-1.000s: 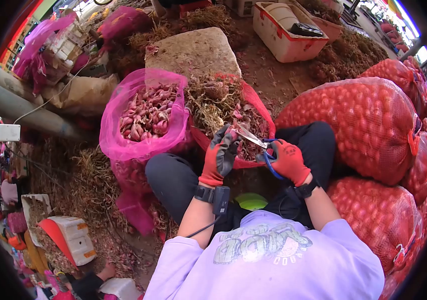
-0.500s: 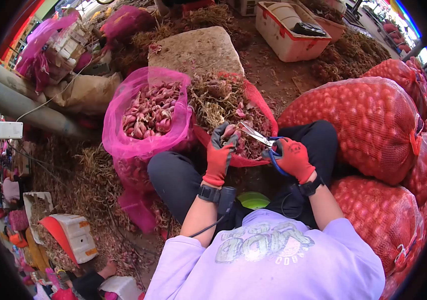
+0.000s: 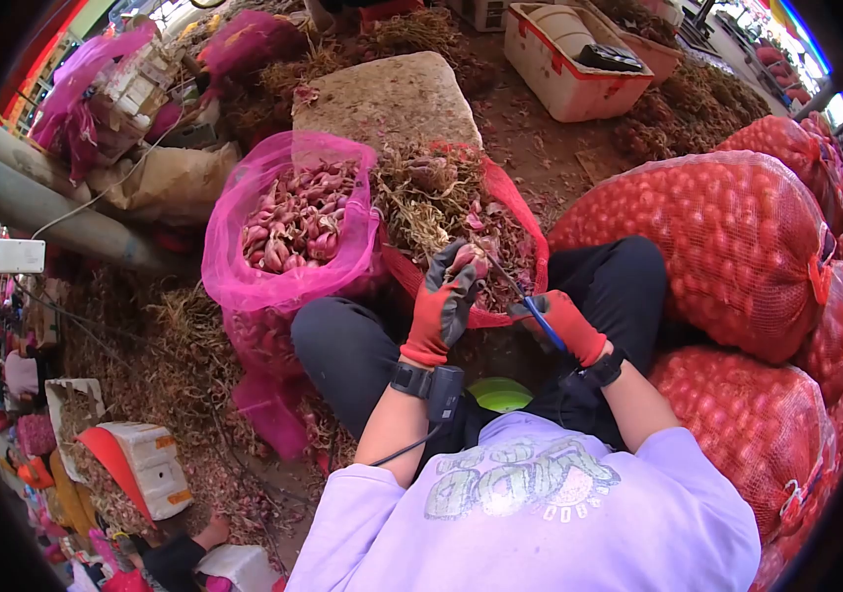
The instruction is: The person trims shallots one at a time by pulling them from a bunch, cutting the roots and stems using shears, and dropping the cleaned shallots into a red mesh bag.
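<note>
left hand (image 3: 446, 296) grips a shallot (image 3: 471, 259); right hand (image 3: 564, 321) grips scissors (image 3: 530, 301).

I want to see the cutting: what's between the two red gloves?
In the head view, scissors reach from the right hand to the shallot in the left hand.

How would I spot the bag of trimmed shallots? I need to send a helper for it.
Find the flat grey stone slab on the ground beyond the seated person's knees. Just nearer, by the left knee, stands the pink net bag. It alone is open-topped and bright pink, with clean purple bulbs showing, unlike the tied red sacks on the right.
</note>
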The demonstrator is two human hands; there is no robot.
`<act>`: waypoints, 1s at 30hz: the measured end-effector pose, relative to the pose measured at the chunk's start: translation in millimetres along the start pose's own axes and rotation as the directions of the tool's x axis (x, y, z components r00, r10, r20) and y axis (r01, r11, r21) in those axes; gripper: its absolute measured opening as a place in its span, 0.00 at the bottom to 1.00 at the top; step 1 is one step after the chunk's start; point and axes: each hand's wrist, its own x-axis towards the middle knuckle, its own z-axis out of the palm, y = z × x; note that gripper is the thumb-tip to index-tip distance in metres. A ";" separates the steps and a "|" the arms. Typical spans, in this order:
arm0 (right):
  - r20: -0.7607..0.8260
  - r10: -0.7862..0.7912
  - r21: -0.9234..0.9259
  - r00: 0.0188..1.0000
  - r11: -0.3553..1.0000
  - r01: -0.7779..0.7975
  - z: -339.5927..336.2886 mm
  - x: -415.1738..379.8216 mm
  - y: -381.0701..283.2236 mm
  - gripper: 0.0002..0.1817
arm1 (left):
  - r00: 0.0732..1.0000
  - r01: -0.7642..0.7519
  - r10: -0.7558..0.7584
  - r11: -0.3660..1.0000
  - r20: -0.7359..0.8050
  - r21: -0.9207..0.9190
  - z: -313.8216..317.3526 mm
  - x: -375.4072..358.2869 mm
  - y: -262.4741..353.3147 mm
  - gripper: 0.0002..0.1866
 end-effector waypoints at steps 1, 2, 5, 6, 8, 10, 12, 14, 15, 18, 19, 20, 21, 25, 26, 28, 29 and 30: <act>-0.078 -0.033 -0.082 0.996 0.996 0.027 0.0 2.2 -1.9 0.21 | 1.000 -0.027 0.027 0.999 0.003 0.027 -1.0 1.9 -1.3 0.18; -0.152 -0.070 -0.167 0.986 0.985 0.045 -0.7 4.2 -3.5 0.21 | 0.999 -0.053 0.053 0.997 0.005 0.052 -2.6 3.3 -3.3 0.18; -0.335 -0.289 -0.470 0.897 0.876 0.106 0.9 4.6 2.3 0.22 | 0.995 -0.097 0.098 0.995 -0.022 0.014 -13.4 7.3 -5.9 0.18; -0.372 -0.381 -0.574 0.846 0.811 0.113 1.3 4.3 4.1 0.22 | 0.997 -0.073 0.072 0.996 -0.029 -0.047 -14.0 7.3 -5.5 0.17; -0.360 -0.389 -0.628 0.848 0.773 0.088 1.2 1.2 -2.1 0.21 | 0.999 -0.052 0.052 0.997 0.010 -0.057 -14.8 6.9 -4.1 0.17; -0.337 -0.358 -0.667 0.871 0.744 0.048 0.7 0.2 -3.1 0.20 | 0.999 -0.037 0.038 0.998 0.025 -0.048 -13.4 5.4 -4.6 0.17; -0.309 -0.288 -0.689 0.906 0.725 -0.005 -0.8 3.1 5.0 0.20 | 0.999 -0.031 0.031 0.999 0.019 -0.014 -9.6 4.3 -5.6 0.18; -0.276 -0.234 -0.657 0.932 0.754 -0.006 0.2 4.9 9.3 0.19 | 1.000 -0.003 0.004 0.999 0.017 -0.055 -10.6 4.8 -5.6 0.18; -0.259 -0.208 -0.641 0.943 0.767 -0.007 0.2 5.2 10.1 0.19 | 1.000 0.010 -0.009 0.997 0.017 -0.075 -11.2 5.3 -5.7 0.19; -0.211 -0.152 -0.461 0.965 0.886 0.039 -0.9 4.4 8.7 0.20 | 0.990 0.141 -0.138 0.980 0.037 -0.137 -11.0 6.7 -4.2 0.19; -0.218 -0.154 -0.453 0.964 0.891 0.039 -0.9 3.7 6.8 0.20 | 0.995 0.100 -0.100 0.994 0.017 -0.040 -9.8 4.4 -4.2 0.18; -0.229 -0.154 -0.445 0.961 0.895 0.038 -1.6 2.5 4.1 0.20 | 0.998 0.061 -0.062 0.996 0.004 0.058 -1.9 0.3 -1.4 0.18; -0.240 -0.155 -0.437 0.958 0.899 0.036 -2.4 1.8 2.7 0.21 | 1.000 0.023 -0.022 0.988 -0.004 0.155 2.9 -1.7 -0.4 0.18; -0.403 -0.431 -0.621 0.808 0.777 0.104 2.3 3.5 12.1 0.24 | 0.985 -0.164 0.147 0.953 0.085 0.253 -24.7 10.8 -18.0 0.20; -0.367 -0.432 -0.670 0.824 0.737 0.088 0.8 0.5 6.1 0.25 | 0.985 -0.173 0.160 0.946 0.071 0.275 -17.5 9.3 -15.2 0.21; -0.291 -0.313 -0.648 0.904 0.759 0.055 -2.6 0.1 8.2 0.25 | 0.984 -0.173 0.157 0.954 0.083 0.246 -7.5 4.9 -9.4 0.21; -0.235 -0.195 -0.578 0.952 0.816 0.024 -7.1 2.4 13.9 0.24 | 0.983 -0.164 0.145 0.967 0.110 0.194 -4.7 2.6 -5.4 0.21; -0.164 -0.079 -0.508 0.983 0.861 -0.016 -10.0 4.5 17.1 0.23 | 0.981 -0.155 0.135 0.978 0.137 0.141 -1.7 0.9 -2.1 0.20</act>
